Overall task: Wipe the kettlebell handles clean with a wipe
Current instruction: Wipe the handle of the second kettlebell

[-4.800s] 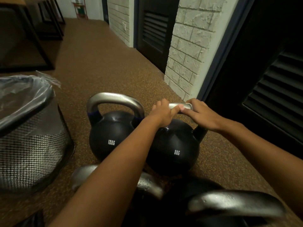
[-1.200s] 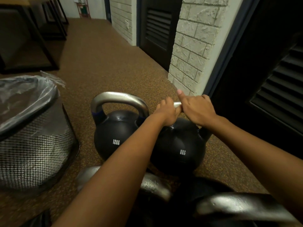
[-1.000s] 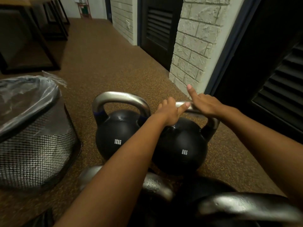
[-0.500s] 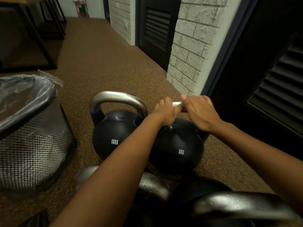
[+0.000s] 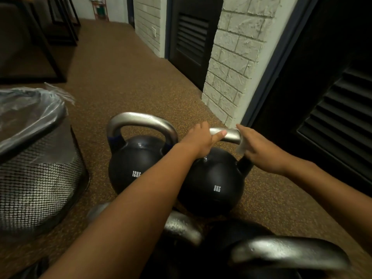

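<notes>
Gripping handle [image 5: 229, 134]: left hand [image 5: 198, 140], fingers wrapped | wipe [image 5: 241, 147] pinched in right hand [image 5: 259, 150] fingers against handle's bend

8KG kettlebell [image 5: 211, 184]: black, white lettering, silver handle [image 5: 229, 135];
12KG kettlebell [image 5: 130, 158]: black, blue bands;
Wipe [image 5: 241, 147]: white;
Floor [image 5: 120, 87]: speckled brown;
Bin [image 5: 40, 178]: black mesh;
Wall [image 5: 231, 67]: white brick

Mesh bin [image 5: 38, 178] (clear plastic liner [image 5: 26, 105]) on speckled floor [image 5: 124, 81], stone-block pillar [image 5: 231, 77] between louvred doors [image 5: 191, 41]
</notes>
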A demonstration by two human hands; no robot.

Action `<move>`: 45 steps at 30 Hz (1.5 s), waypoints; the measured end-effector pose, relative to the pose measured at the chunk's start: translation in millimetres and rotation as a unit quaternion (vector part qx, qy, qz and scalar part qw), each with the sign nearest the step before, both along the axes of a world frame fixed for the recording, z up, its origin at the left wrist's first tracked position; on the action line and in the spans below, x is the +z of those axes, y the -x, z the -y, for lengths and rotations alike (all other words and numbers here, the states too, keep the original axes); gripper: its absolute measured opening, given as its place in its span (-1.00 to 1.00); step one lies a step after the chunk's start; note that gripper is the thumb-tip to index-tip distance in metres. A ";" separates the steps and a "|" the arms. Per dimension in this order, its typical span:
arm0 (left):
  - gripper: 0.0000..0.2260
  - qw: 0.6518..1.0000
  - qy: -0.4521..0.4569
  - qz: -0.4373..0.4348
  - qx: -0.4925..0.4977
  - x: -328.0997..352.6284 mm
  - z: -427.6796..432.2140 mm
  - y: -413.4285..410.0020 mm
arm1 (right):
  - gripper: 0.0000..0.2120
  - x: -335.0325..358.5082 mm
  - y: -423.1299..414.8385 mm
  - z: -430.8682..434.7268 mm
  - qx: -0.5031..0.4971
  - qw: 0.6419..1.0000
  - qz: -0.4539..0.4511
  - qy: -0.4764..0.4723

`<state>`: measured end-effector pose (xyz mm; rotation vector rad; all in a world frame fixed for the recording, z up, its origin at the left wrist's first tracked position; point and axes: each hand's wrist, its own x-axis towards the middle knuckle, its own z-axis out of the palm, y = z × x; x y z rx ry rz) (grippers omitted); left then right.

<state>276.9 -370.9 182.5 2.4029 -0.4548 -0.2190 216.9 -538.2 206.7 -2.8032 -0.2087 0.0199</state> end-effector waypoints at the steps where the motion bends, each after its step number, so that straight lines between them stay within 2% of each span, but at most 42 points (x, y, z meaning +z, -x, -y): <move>1: -0.44 1.000 -0.010 0.008 -0.007 1.1 -0.5 0.5 | -0.43 -0.7 2.2 -2.0 -0.001 0.998 0.045 0.033; 3: -0.46 0.998 -0.043 0.035 -0.023 2.3 0.8 2.9 | -0.51 -1.9 3.6 -8.9 0.002 0.989 0.128 0.080; 5: -0.49 0.994 -0.077 0.079 -0.028 1.0 3.4 6.0 | -0.56 -3.4 -0.2 -16.6 0.009 0.978 0.174 0.116; 11: -0.48 0.966 -0.148 0.206 -0.039 -8.5 6.0 8.0 | -0.54 -14.7 -4.6 -14.9 0.005 0.961 0.229 0.156; 14: -0.50 0.958 -0.162 0.231 -0.044 -12.5 8.1 8.8 | -0.55 -18.2 -1.1 -4.6 -0.039 0.963 0.233 0.129; 20: -0.50 0.966 -0.160 0.199 -0.037 -11.8 8.7 10.7 | -0.59 -25.6 -2.0 0.1 -0.185 0.970 0.159 -0.019; 23: -0.48 0.968 -0.159 0.190 -0.038 -11.0 8.5 12.1 | -0.60 -28.2 -3.5 2.3 -0.235 0.964 0.115 -0.058; 26: -0.48 0.969 -0.164 0.184 -0.030 -11.2 9.1 12.7 | -0.61 -29.7 -4.4 -4.0 -0.225 0.965 0.128 -0.036; 31: -0.49 0.972 -0.146 0.182 -0.027 -12.8 10.3 12.1 | -0.62 -32.9 -2.6 -10.7 -0.123 0.974 0.187 0.045; 33: -0.49 0.972 -0.141 0.184 -0.032 -12.4 8.8 12.0 | -0.58 -34.1 0.3 -6.8 -0.119 0.976 0.183 0.018; 35: -0.50 0.973 -0.138 0.182 -0.040 -11.4 7.2 11.4 | -0.56 -37.1 1.9 -0.8 -0.153 0.975 0.155 -0.052; 38: -0.50 0.976 -0.129 0.168 -0.049 -10.6 6.0 10.8 | -0.62 -39.5 3.8 4.0 -0.240 0.955 0.050 -0.168; 40: -0.51 0.978 -0.122 0.165 -0.045 -11.0 6.0 10.0 | -0.65 -40.2 5.3 3.9 -0.278 0.940 -0.006 -0.200; 42: -0.51 0.978 -0.117 0.166 -0.041 -11.9 6.5 9.6 | -0.65 -38.7 3.9 2.1 -0.285 0.937 -0.004 -0.200; 45: -0.51 0.979 -0.115 0.165 -0.042 -12.9 7.2 8.2 | -0.59 -31.2 -1.3 -6.1 -0.226 0.962 0.093 -0.123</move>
